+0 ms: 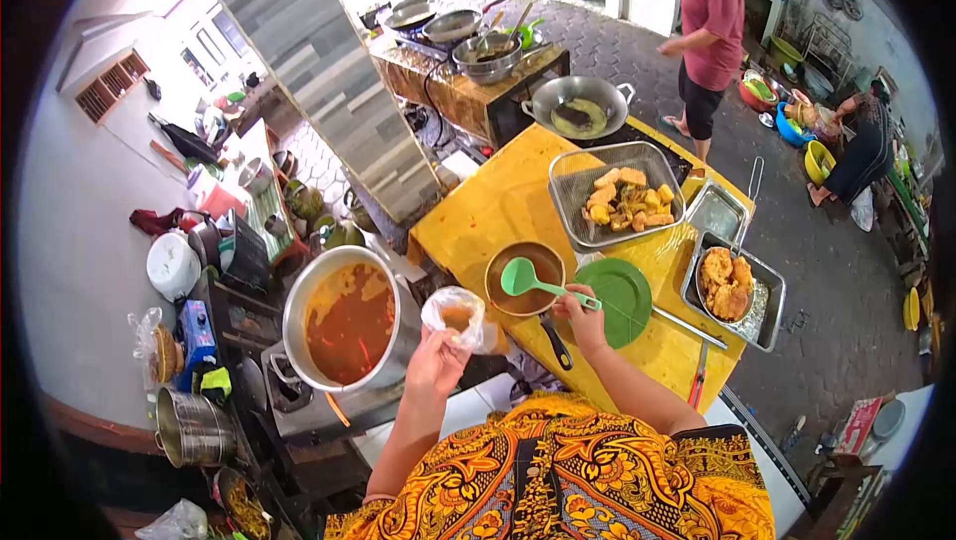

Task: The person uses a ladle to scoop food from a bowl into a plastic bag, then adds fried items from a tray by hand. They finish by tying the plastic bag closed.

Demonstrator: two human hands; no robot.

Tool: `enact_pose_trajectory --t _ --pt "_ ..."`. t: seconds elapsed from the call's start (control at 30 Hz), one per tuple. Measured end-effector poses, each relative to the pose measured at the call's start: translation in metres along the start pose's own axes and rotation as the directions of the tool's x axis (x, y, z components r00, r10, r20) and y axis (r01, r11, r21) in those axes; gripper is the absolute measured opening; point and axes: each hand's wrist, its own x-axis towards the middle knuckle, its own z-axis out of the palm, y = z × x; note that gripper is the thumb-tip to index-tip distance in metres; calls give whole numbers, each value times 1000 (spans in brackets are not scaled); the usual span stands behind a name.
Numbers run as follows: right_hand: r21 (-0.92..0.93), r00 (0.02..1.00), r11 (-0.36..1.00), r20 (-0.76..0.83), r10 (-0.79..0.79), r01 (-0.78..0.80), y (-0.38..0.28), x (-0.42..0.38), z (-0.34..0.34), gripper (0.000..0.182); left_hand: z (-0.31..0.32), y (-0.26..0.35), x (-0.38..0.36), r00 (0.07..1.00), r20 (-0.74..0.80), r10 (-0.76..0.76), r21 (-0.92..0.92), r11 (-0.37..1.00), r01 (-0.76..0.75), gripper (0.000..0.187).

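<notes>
My left hand [435, 363] is closed on the rim of a clear plastic bag [453, 318] with brown liquid inside. My right hand [578, 315] grips the handle of a light green ladle [519, 276], whose bowl is over a small frying pan [491, 271]. Brown liquid shows in that pan, and its black handle points towards me. A green plate [627, 303] lies just right of the pan, close to my right hand. To the left of the bag stands a large metal pot [403, 341] of reddish-brown soup.
On the yellow table [468, 211] are a wire basket [570, 226] of fried pieces and a metal tray [769, 326] with more fried food. Beyond it sits a wok [543, 97] with oil. One person [712, 17] stands behind the table; another person [864, 146] bends over basins at right.
</notes>
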Motion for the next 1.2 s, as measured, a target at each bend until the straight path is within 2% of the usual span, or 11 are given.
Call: enact_pose_trajectory --t 0.07,0.1,0.2,0.4,0.47,0.5,0.6,0.73,0.87,1.07,1.2 --pt "359 979 916 -24 202 -180 18 6 -5 27 8 0 -10 995 82 -51 -8 999 51 51" --pt "419 970 882 -9 244 -218 21 5 -8 32 28 1 -18 997 -15 -78 83 993 79 53" --pt "449 882 769 102 461 -454 34 1 -28 35 63 1 -39 987 13 -160 159 975 156 51" --pt "347 773 694 199 603 -631 23 -46 -79 30 95 -13 -50 899 137 -415 251 893 374 57" --pt "357 839 763 149 524 -540 -11 -67 -87 28 95 -24 -43 794 229 -562 350 809 472 62" --pt "340 893 827 129 431 -448 -30 -76 -90 28 114 -29 -43 788 107 -606 401 752 524 65" --pt "322 951 896 138 276 -306 -73 -97 -106 33 131 -54 -31 636 146 -758 497 612 615 66" --pt "305 978 929 91 189 -208 -100 -126 -126 33 157 -109 -19 525 194 -829 644 511 569 68" --pt "229 972 955 -93 216 -190 -88 -153 -158 28 150 -168 1 308 265 -914 681 403 611 69" --pt "429 922 875 -197 334 -225 -43 -194 -196 18 159 -233 2 346 54 -937 824 238 514 55" --pt "597 899 792 -267 346 -128 -25 -210 -199 16 136 -262 21 378 34 -925 978 108 176 42"
